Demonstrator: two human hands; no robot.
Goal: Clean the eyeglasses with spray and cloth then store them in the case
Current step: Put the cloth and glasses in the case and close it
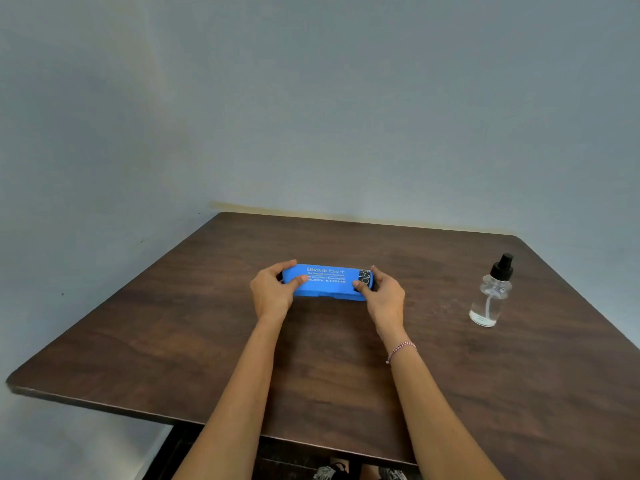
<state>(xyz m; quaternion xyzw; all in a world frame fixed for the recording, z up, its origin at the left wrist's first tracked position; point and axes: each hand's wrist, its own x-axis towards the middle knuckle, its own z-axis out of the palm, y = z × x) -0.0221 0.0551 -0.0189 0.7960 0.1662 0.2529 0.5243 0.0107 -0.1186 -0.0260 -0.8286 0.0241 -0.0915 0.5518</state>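
Note:
A bright blue eyeglass case (325, 282) with gold lettering lies closed in the middle of the dark wooden table (207, 341). My left hand (273, 292) grips its left end, thumb on the lid. My right hand (381, 297) grips its right end, thumb on the dark patch there. A clear spray bottle (490, 296) with a black pump top stands upright to the right, apart from both hands. No eyeglasses or cloth show; the case's inside is hidden.
The table's far edge meets a grey-blue wall (311, 116). Its left edge (114, 296) runs diagonally and the near edge (104, 407) drops to the floor. Shoes (360, 472) show below the near edge.

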